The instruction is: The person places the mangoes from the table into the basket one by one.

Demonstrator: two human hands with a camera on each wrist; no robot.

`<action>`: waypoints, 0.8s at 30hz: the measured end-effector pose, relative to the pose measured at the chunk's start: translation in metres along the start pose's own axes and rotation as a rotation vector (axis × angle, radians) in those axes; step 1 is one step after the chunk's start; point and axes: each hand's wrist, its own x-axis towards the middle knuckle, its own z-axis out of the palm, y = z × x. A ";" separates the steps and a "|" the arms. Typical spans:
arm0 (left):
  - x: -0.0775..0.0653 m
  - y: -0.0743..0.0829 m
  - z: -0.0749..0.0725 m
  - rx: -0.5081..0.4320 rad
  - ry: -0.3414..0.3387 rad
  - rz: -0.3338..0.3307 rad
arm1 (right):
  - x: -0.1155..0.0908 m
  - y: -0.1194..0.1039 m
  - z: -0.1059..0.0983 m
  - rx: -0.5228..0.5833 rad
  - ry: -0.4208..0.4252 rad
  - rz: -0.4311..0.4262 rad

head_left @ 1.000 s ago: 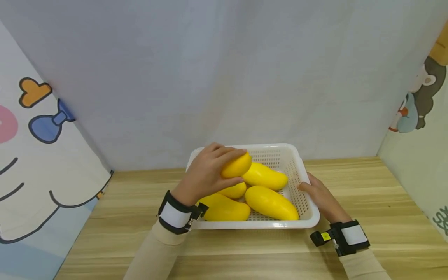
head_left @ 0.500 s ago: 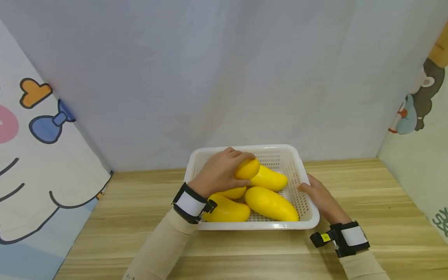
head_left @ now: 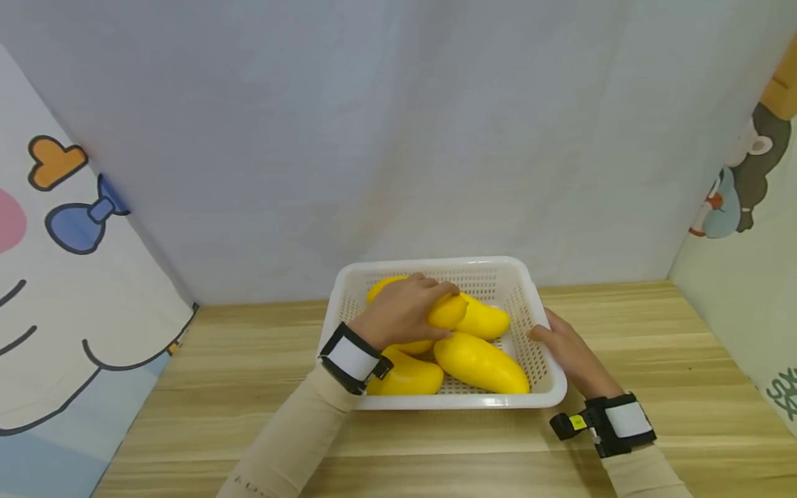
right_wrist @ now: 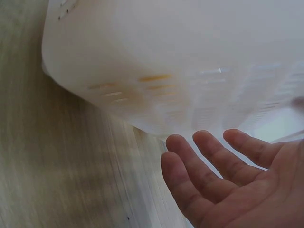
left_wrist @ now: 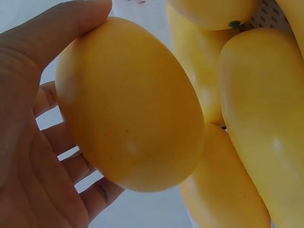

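Observation:
A white perforated plastic basket stands on the table with several smooth yellow mangoes inside. My left hand is over its left half, gripping a mango just above or against the others; contact cannot be told. In the left wrist view this mango sits between thumb and fingers, beside another mango. My right hand holds the basket's right side, thumb over the rim. The right wrist view shows the fingers spread loosely by the outer wall.
Mangoes lie at the basket's front right, front left and back left corner. The wooden tabletop extends around it. A pale grey backdrop rises close behind, with cartoon-printed panels on both sides.
My left hand has moved right and lower into the basket with the mango. Behind it a mango at the back left has come into view. The right hand keeps its place.

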 end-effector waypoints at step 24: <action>0.013 0.001 0.013 0.074 -0.109 -0.075 | 0.005 0.005 0.000 -0.012 0.006 -0.009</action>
